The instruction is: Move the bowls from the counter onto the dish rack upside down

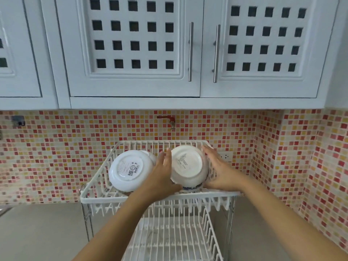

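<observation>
Mosaic-tiled wall backs the white two-tier wire dish rack (160, 197), where the left hand (162, 178) and right hand (219, 171), fingers (208, 150) pressed flat, clasp an inverted white ceramic bowl (188, 165) at the top tier's right front edge. Released carelessly, it could tip onto the neighbouring upturned white labelled bowl (130, 170) or slip off the front edge.

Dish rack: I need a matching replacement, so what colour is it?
White, wire-coated dish rack, plainest in the head view.
</observation>
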